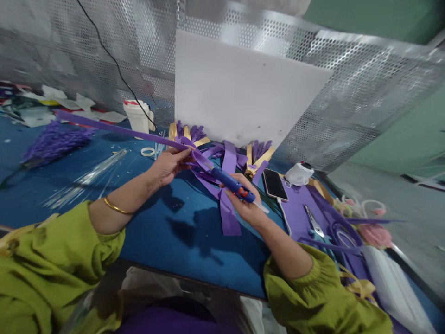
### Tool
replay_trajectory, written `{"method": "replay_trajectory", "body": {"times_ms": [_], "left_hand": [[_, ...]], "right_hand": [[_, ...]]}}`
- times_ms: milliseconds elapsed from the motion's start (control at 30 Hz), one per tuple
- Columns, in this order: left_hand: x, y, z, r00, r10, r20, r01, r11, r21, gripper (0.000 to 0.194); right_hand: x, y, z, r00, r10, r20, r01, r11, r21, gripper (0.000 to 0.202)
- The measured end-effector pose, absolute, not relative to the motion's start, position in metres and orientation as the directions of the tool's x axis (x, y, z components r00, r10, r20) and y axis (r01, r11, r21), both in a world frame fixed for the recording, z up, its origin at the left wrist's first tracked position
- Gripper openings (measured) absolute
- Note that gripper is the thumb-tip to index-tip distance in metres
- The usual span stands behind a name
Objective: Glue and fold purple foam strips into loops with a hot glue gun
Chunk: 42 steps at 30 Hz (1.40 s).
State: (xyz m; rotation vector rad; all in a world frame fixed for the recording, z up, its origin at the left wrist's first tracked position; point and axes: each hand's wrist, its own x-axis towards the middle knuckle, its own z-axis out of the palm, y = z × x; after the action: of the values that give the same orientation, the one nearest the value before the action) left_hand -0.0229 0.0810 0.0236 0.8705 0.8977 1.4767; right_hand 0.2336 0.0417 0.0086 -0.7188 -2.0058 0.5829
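My left hand [174, 164] pinches a long purple ribbon [132, 133], whose free end stretches to the upper left. In my right hand [246, 197] is a blue glue gun [231, 182], its metal tip pointing left at the ribbon beside my left fingers. A clear glue stick [261, 207] sticks out of the gun's rear. Wide purple strips [229, 218] hang down between the hands onto the blue table. Behind them stand small purple flower bunches with gold ribbon [200, 134], and another such bunch [260, 150] is further right.
Purple flowers [57, 141] and clear sticks [88, 178] lie on the left. A white cup [138, 116] stands at the back. At the right are a phone [275, 184] with a cable, scissors [314, 222], a ribbon roll [344, 236] and pink flowers [375, 235]. A white board [239, 88] leans behind.
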Motion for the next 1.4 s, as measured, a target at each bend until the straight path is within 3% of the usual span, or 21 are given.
{"method": "replay_trajectory", "body": {"times_ms": [100,167,667,1400], "left_hand": [[-0.019,0.079,0.021,-0.058,0.996,0.06,-0.398,-0.078,0.914,0.02],[-0.016,0.077,0.02,-0.04,0.996,0.077,-0.382,-0.087,0.92,0.021],[-0.008,0.073,0.012,0.027,0.991,0.133,-0.34,-0.116,0.933,0.029],[-0.004,0.069,0.014,0.038,0.993,0.112,-0.324,-0.094,0.941,0.029]], "right_hand": [[0.234,0.041,0.003,-0.304,0.804,0.511,0.181,0.575,-0.798,0.019],[0.234,0.043,-0.001,-0.283,0.826,0.487,0.176,0.543,-0.821,0.021],[0.228,0.039,0.007,-0.363,0.771,0.524,0.468,0.637,-0.613,0.02],[0.226,0.039,0.005,-0.377,0.761,0.528,0.541,0.643,-0.541,0.025]]}}
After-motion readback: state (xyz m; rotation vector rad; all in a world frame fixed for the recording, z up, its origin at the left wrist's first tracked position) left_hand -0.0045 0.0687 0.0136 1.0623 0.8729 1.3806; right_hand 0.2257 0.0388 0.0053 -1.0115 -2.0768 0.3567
